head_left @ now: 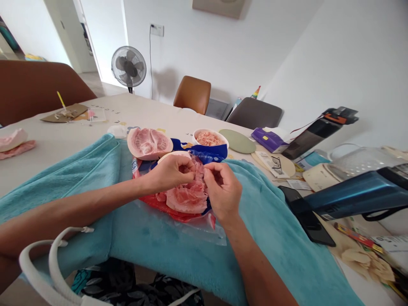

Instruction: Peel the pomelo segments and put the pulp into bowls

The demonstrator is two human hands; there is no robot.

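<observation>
An opened piece of pink pomelo (188, 197) lies on a red and blue plastic bag (208, 153), with torn flesh and membrane facing up. My left hand (172, 173) is closed in a pinch over its upper side. At the right edge of the torn flesh, my right hand (225, 187) pinches with thumb and forefinger. Both hands hide some of the fruit. Behind them rests a pomelo half (149, 143), its thick rind around empty-looking membranes. A white bowl (225, 141) just beyond holds loose pink flesh. Beneath the bag spreads a turquoise towel (137, 231).
On the right stand a blue bottle (353, 193), a phone (307, 216), a dark tumbler (314, 136) and a purple tissue pack (268, 140). A green round mat (237, 141) lies beside the bowl. Pomelo peel (14, 142) sits far left. A fan (129, 67) stands behind the table.
</observation>
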